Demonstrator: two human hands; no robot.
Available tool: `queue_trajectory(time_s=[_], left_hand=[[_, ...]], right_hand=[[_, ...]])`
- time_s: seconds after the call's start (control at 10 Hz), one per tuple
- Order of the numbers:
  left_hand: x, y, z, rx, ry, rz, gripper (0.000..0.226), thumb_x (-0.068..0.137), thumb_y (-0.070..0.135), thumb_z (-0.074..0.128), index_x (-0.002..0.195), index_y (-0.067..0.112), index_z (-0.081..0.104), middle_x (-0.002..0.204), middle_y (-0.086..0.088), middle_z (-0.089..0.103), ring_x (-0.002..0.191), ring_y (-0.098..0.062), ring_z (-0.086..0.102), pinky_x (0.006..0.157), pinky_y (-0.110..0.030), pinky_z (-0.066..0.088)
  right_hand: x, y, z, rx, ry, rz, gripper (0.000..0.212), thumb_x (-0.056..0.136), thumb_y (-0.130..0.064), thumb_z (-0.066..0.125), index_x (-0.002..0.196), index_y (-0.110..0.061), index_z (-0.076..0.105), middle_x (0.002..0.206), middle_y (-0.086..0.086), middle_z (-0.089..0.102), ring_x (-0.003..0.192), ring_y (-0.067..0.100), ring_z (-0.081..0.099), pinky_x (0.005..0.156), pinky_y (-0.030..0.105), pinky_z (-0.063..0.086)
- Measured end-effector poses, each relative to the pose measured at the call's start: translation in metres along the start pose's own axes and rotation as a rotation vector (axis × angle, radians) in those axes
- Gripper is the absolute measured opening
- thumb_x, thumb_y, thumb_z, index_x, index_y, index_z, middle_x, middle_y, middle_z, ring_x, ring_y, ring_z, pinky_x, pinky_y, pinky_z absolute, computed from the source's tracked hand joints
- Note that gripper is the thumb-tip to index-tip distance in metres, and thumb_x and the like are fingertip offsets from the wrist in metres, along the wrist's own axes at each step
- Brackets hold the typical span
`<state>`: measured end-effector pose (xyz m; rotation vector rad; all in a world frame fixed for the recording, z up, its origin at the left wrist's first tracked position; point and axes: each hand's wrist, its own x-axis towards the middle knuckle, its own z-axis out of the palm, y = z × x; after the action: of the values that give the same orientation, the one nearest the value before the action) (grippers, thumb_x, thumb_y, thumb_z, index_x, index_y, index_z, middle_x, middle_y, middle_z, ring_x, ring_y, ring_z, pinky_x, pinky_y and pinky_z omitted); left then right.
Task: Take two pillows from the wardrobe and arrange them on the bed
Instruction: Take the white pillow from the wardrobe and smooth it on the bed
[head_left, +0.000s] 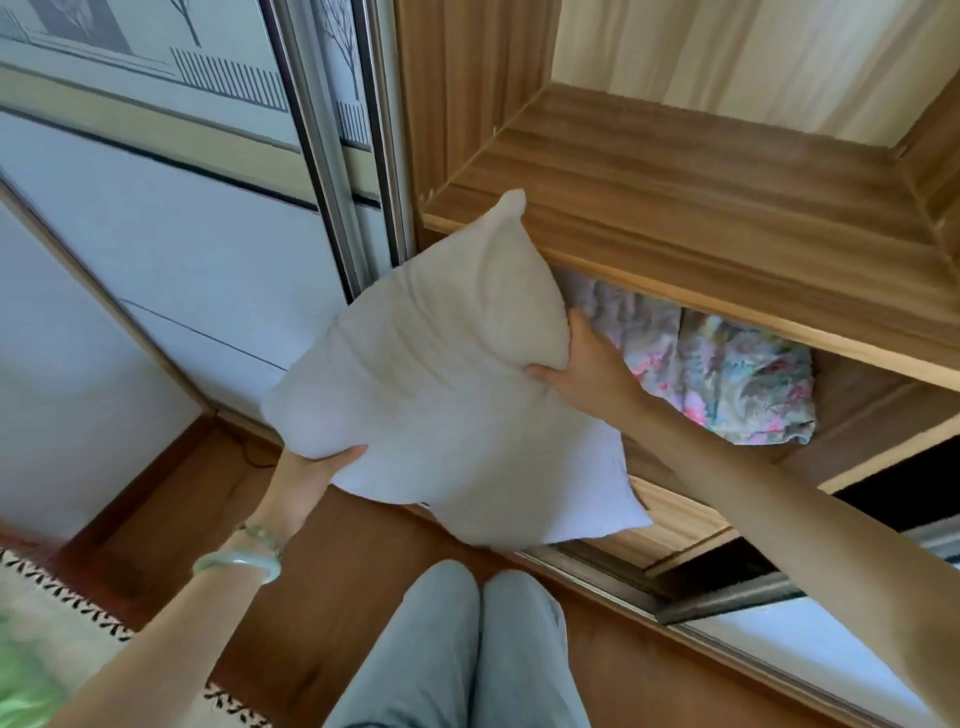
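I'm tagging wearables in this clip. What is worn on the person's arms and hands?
Both forearms are bare, with no sleeves in view. The left wrist carries a pale green, smooth round bangle and, just above it toward the left hand, a thin bracelet of small pale green beads. The right hand and wrist show no jewellery, watch or glove.

Bare forearms, light trousers, wrist jewellery

The left hand and right hand extend from unsleeved arms. The left wrist carries a pale green jade-like bangle and a thin beaded bracelet. Both legs wear pale blue-grey trousers.
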<state>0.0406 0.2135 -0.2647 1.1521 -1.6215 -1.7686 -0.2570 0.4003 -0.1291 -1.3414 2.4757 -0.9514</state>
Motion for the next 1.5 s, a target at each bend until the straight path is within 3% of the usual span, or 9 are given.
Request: queue_trajectory(time_s=[0.3,0.5,0.6,0.7,0.8,0.9,1.1,1.4,1.5], left_hand=[[-0.097,0.141,-0.051,0.098,0.23,0.063,0.085,0.057,0.042,0.092,0.13,0.018,0.056,0.128,-0.005,0.064,0.118,-0.021,0.061,0.101,-0.048,0.049],[-0.164,0.203,-0.078,0.117,0.405,0.199,0.056,0.065,0.027,0.088,0.112,0.048,0.065,0.108,0.023,0.071,0.102,0.004,0.065,0.076,-0.011,0.052],[-0.2,0.215,-0.086,0.135,0.579,0.242,0.062,0.066,0.021,0.088,0.122,0.025,0.06,0.102,0.023,0.071,0.098,0.012,0.063,0.072,-0.005,0.049],[-0.236,0.219,-0.094,0.093,0.704,0.245,0.064,0.068,0.016,0.085,0.125,0.014,0.057,0.11,0.005,0.068,0.102,-0.006,0.066,0.078,-0.012,0.052],[-0.27,0.221,-0.096,0.057,0.806,0.25,0.076,0.06,0.035,0.082,0.128,0.011,0.057,0.114,-0.006,0.067,0.104,-0.01,0.065,0.085,-0.029,0.052],[-0.298,0.221,-0.096,0.035,0.931,0.261,0.079,0.059,0.038,0.082,0.13,0.018,0.055,0.117,0.0,0.067,0.105,-0.001,0.064,0.085,-0.026,0.052],[-0.336,0.21,-0.111,-0.006,1.137,0.25,0.074,0.055,0.04,0.083,0.123,0.023,0.06,0.119,-0.005,0.068,0.115,-0.018,0.063,0.093,-0.043,0.051],[-0.336,0.208,-0.189,0.002,1.291,0.269,0.054,0.058,0.034,0.086,0.106,0.052,0.067,0.107,0.022,0.072,0.107,0.0,0.065,0.084,-0.027,0.05],[-0.327,0.208,-0.215,0.001,1.325,0.283,0.063,0.057,0.043,0.084,0.117,0.042,0.064,0.117,0.011,0.07,0.114,-0.007,0.063,0.087,-0.03,0.05]], right_hand=[[0.006,-0.083,-0.057,0.16,-0.117,-0.051,0.075,0.068,-0.043,0.08,0.123,-0.008,0.041,0.127,0.015,0.054,0.115,0.032,0.054,0.092,0.041,0.045],[0.027,-0.148,-0.073,0.349,-0.212,-0.253,0.084,0.061,-0.049,0.082,0.126,-0.016,0.04,0.128,-0.002,0.052,0.117,0.014,0.051,0.088,0.022,0.04],[0.035,-0.172,-0.061,0.389,-0.291,-0.372,0.081,0.064,-0.037,0.085,0.126,-0.012,0.04,0.123,-0.003,0.05,0.113,0.007,0.048,0.083,0.005,0.037],[0.041,-0.2,-0.048,0.389,-0.389,-0.415,0.083,0.064,-0.039,0.085,0.127,-0.011,0.038,0.12,-0.001,0.05,0.111,0.015,0.049,0.082,0.028,0.043],[0.046,-0.229,-0.033,0.394,-0.429,-0.507,0.076,0.065,-0.041,0.084,0.12,-0.013,0.039,0.112,-0.005,0.048,0.102,0.013,0.048,0.07,0.03,0.041],[0.051,-0.26,-0.017,0.406,-0.471,-0.625,0.07,0.066,-0.042,0.083,0.113,-0.016,0.038,0.107,-0.005,0.049,0.095,0.014,0.048,0.062,0.027,0.039],[0.06,-0.332,0.026,0.377,-0.565,-0.798,0.068,0.062,-0.05,0.082,0.103,-0.028,0.031,0.099,-0.008,0.049,0.085,0.013,0.049,0.053,0.013,0.035],[0.085,-0.446,0.1,0.373,-0.689,-0.876,0.087,0.041,-0.084,0.063,0.102,-0.029,0.035,0.089,-0.019,0.048,0.079,0.011,0.05,0.057,0.015,0.038],[0.097,-0.481,0.121,0.353,-0.733,-0.893,0.083,0.045,-0.078,0.071,0.1,-0.027,0.036,0.088,-0.02,0.049,0.078,0.01,0.052,0.057,0.02,0.04]])
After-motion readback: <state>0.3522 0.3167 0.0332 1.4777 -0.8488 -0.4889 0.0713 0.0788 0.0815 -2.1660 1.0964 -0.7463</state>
